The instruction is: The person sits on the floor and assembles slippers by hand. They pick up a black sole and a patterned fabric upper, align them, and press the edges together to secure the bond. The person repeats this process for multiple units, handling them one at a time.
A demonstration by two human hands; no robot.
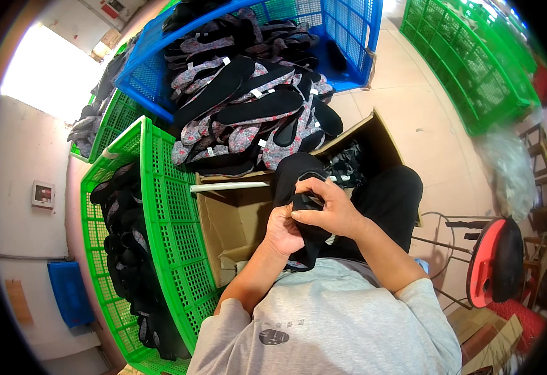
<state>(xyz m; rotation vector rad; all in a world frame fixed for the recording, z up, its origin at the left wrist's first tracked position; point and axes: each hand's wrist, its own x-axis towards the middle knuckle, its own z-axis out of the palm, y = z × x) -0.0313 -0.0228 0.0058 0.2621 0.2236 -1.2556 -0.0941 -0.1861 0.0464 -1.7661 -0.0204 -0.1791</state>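
Above the lap, between the black trousers [395, 194] and the front of the grey shirt [348, 306], a dark slipper [311, 241] is held in both hands. The left hand [284, 232] grips its side near the upper end, thumb pressed to the cloth, some fingers hidden behind it. The right hand [336, 211] curls over the upper end, thumb and forefinger bent close together and clamped on the cloth; the exact fingertip contact is too small to tell.

The step looks like handling that upper edge. To do it well, the left hand should keep a firm, flat pinch close to the working spot, while the right works in small moves with the cloth taut and unbunched.

The slipper's long axis runs roughly up and down the view, slightly tilted, from the fingers toward the person's belly. Its patterned lower end points at the shirt; which end is the toe cannot be told.
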